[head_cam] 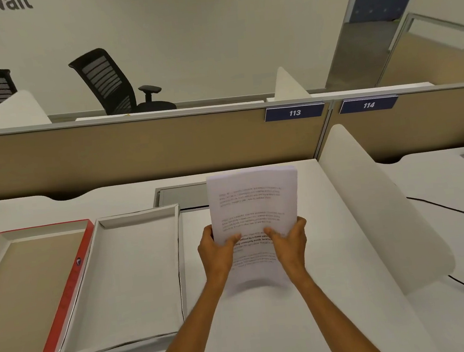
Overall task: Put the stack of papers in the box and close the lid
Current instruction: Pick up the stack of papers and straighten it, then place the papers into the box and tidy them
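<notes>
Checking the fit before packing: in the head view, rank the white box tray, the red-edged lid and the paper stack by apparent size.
1-2. White box tray and red-edged lid: look alike; the lid is cut off by the frame.
3. Paper stack, clearly smallest.

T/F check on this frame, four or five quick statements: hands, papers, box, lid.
1. Both hands grip the stack of papers. True: left hand and right hand hold its lower part.
2. The papers lie inside the box. False: the white box holds nothing visible; the stack is held to its right.
3. The red-edged lid is on the box. False: it lies open side up, left of the box.
4. The partition signs read 113 and 114. True.
</notes>
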Available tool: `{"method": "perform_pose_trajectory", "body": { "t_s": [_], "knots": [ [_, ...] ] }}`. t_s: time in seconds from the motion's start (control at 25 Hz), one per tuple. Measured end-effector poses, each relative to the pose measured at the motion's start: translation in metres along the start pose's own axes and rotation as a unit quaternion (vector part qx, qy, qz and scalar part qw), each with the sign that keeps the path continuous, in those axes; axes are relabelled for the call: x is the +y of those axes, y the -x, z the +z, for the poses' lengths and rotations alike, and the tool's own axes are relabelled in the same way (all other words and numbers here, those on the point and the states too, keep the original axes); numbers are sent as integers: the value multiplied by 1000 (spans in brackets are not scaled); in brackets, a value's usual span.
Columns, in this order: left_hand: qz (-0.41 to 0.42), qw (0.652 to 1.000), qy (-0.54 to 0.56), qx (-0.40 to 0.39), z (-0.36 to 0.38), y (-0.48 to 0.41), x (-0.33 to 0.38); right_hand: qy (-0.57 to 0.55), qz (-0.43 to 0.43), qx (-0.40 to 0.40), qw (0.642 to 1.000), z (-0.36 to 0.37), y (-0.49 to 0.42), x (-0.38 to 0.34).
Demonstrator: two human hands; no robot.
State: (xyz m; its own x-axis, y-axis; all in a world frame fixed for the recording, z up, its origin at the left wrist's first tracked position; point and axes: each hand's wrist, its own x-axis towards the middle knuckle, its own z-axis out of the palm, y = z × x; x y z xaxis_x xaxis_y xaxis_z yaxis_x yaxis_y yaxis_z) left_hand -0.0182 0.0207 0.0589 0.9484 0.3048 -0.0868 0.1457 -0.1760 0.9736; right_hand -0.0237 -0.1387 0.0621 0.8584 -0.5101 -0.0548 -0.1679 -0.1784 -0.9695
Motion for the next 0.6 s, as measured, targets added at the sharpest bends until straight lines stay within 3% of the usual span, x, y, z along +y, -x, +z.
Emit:
{"method": "perform_pose_trajectory", "body": {
  "t_s": [0.24,0.6],
  "knots": [
    [-16,996,-84,1,-27,-17,22,195,51,-55,978,10,-6,-26],
    [-44,993,-110,2,-88,-26,11,213,62,-106,969,60,26,-36]
  ]
}}
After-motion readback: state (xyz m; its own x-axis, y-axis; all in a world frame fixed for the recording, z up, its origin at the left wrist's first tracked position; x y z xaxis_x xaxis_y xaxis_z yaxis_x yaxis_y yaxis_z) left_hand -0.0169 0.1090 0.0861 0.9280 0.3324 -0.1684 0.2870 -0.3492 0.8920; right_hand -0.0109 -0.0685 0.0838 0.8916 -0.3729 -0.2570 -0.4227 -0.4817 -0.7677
